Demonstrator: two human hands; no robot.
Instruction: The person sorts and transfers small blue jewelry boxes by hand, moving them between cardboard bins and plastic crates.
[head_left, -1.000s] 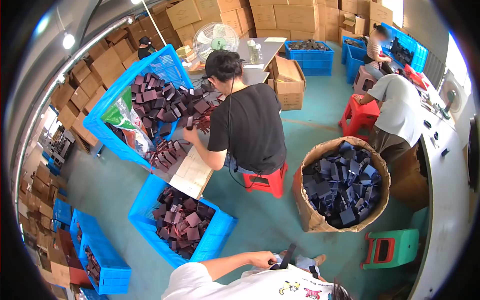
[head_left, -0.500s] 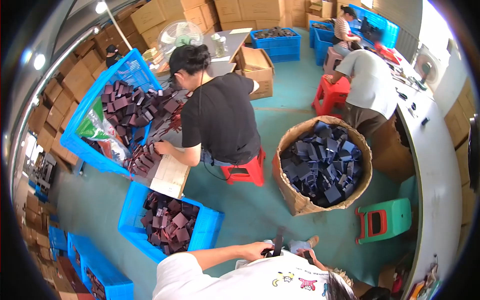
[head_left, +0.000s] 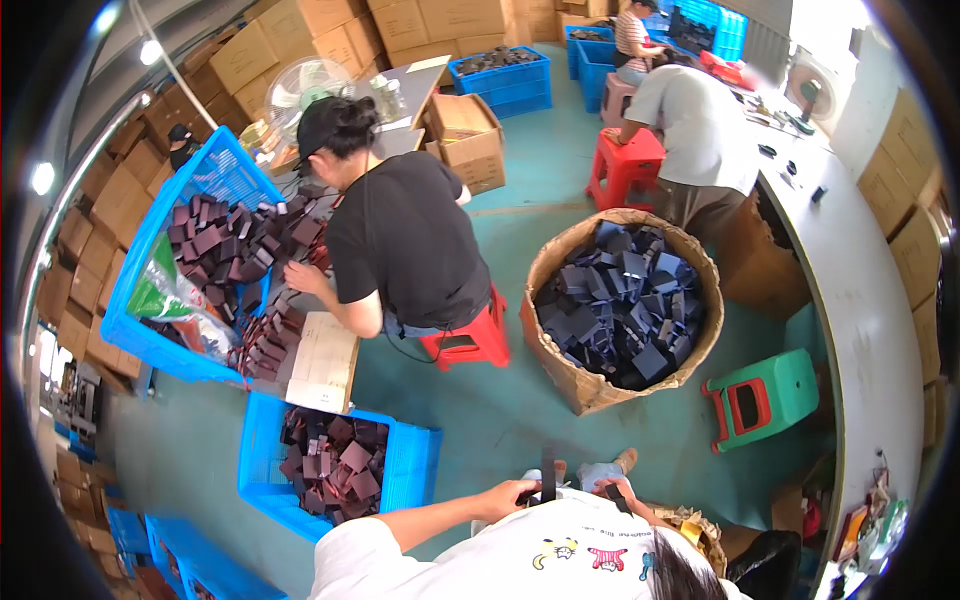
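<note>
A narrow black strip (head_left: 548, 474) stands nearly upright at the fingers of the left hand (head_left: 506, 499), its upper part rising against the floor and its lower end close to the white shirt front. To its right, near but apart, a small, dark, flat-looking piece (head_left: 616, 497) sits at the right hand (head_left: 622, 490), tilted, its full outline too small to make out.

Your left grip (head_left: 507, 498) can pass forward over the floor (head_left: 475, 430) between the blue crate (head_left: 412, 472) on your left and the round carton (head_left: 562, 372) ahead, up to the red stool (head_left: 478, 335) under the seated person (head_left: 415, 240). The carton blocks you straight on; the green stool (head_left: 785, 393) stands forward-right.
</note>
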